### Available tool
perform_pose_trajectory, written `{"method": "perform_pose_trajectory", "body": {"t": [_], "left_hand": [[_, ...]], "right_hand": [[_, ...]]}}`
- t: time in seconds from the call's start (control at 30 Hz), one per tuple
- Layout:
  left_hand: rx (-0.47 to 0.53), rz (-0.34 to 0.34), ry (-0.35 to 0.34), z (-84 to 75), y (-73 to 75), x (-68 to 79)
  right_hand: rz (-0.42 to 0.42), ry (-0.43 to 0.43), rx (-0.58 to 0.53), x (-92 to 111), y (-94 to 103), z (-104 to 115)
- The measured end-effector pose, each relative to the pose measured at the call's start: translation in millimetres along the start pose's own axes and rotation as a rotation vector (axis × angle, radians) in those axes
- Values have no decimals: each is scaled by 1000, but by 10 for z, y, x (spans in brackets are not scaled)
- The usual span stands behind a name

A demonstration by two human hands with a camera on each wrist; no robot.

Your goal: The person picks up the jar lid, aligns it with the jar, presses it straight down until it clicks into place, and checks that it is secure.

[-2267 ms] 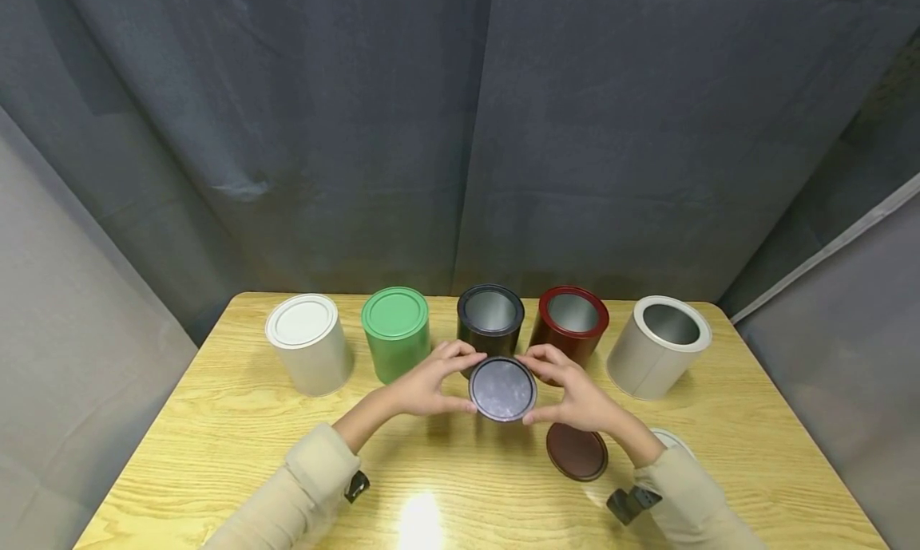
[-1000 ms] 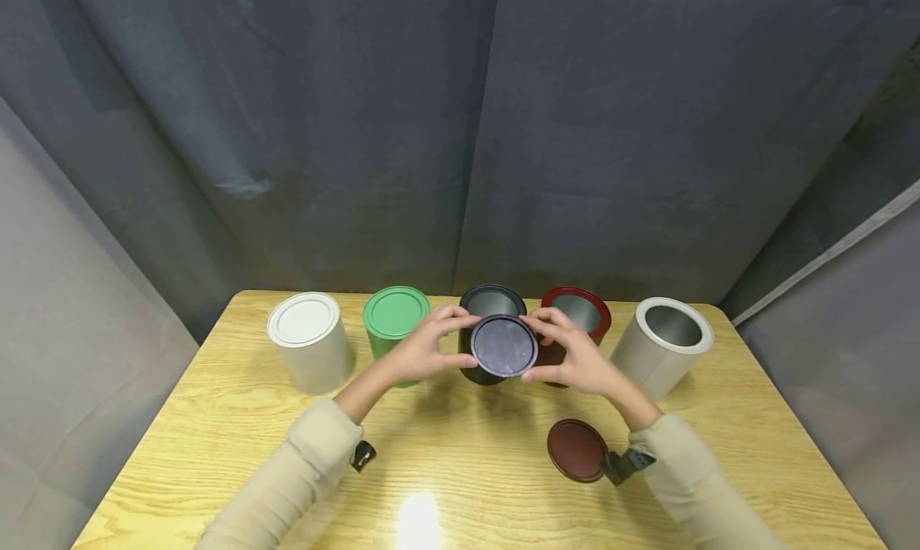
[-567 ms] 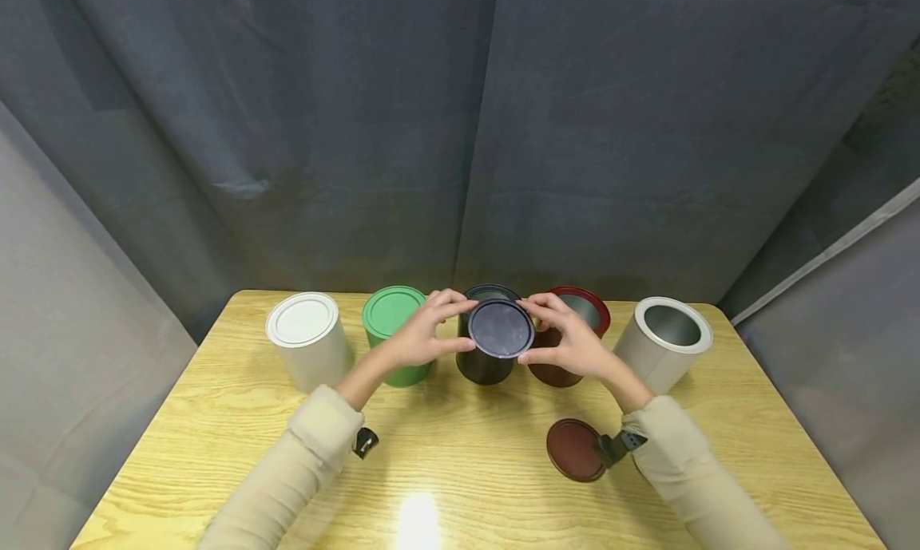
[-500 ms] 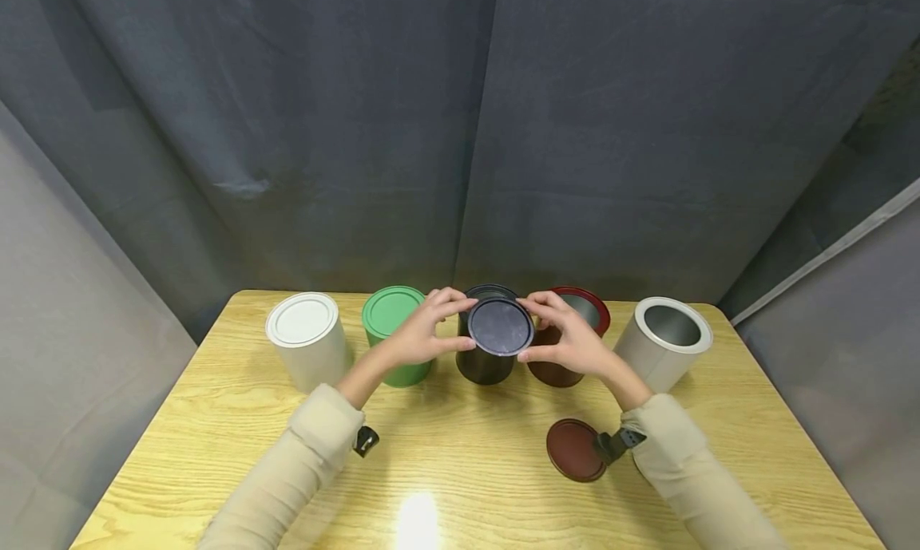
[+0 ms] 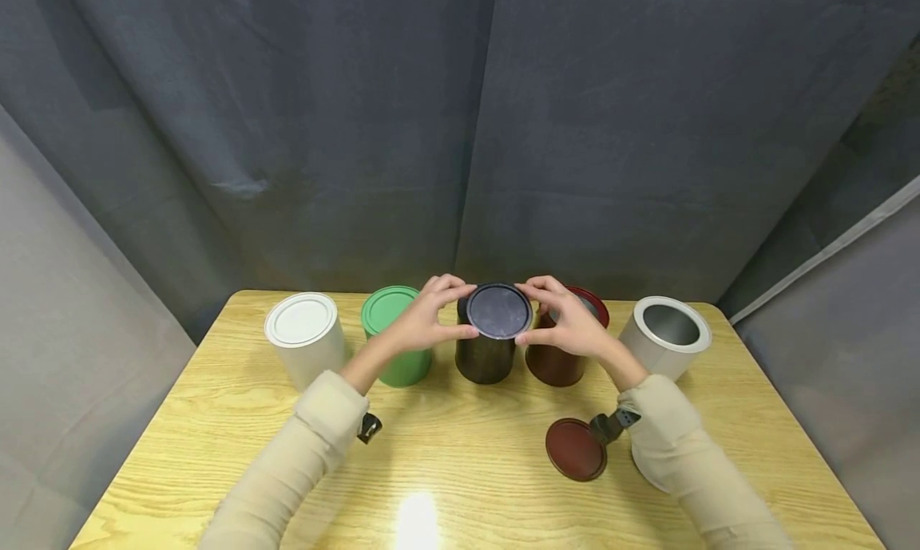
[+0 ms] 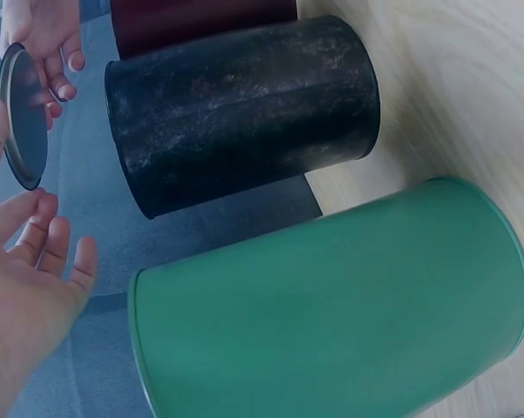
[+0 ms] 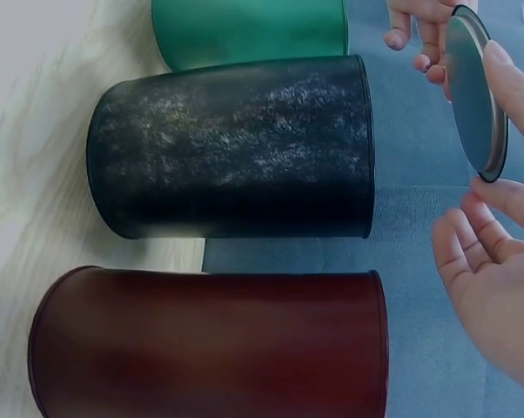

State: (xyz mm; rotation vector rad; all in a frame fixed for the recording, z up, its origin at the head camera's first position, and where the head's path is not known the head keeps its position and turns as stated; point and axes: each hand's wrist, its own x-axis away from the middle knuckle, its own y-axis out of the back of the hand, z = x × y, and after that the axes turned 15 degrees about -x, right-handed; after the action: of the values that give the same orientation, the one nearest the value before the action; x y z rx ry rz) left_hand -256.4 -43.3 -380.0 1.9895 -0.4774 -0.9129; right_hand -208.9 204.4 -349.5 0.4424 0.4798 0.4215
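Both hands hold a round black lid (image 5: 499, 310) by its rim, one at each side. The left hand (image 5: 429, 317) pinches the left edge between thumb and fingers; the right hand (image 5: 565, 320) does the same on the right. Below the lid stands a black can (image 5: 485, 362), its mouth covered by the lid in the head view. Both wrist views show a gap between the lid (image 6: 23, 117) and the top of the black can (image 7: 236, 148). A green can (image 5: 405, 366) with its lid on is near the left hand, and an open dark red can (image 5: 557, 365) near the right.
A white can (image 5: 309, 334) with its lid on stands at the far left, an open white can (image 5: 664, 338) at the far right. A dark red lid (image 5: 576, 449) lies on the wooden table (image 5: 460, 462). A white lid (image 5: 647, 468) is partly under the right sleeve.
Both hands have carried the black lid away from the body, from in front of the black can to over its mouth. The cans have stayed in place.
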Motion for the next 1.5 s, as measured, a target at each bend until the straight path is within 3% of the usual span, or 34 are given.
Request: {"method": "perform_pose_trajectory", "body": {"t": [0.17,0.3,0.6,0.97,1.5], "left_hand": [[-17,5,-10,22,24,-50],[-27,18,-9,49,40,-93],[-50,51,0,105,75,-168],[-59,111,46,202,18,-193],[-81,195,86,284,-45,-154]], "right_hand": [[-1,-20,-26,-59,53,-261],[9,-48,-47,-102,92,-329],[18,-95,-1,-194,128,-369],[46,-158,75,-293,120,-451],[107,-185,125,-328,49,-556]]}}
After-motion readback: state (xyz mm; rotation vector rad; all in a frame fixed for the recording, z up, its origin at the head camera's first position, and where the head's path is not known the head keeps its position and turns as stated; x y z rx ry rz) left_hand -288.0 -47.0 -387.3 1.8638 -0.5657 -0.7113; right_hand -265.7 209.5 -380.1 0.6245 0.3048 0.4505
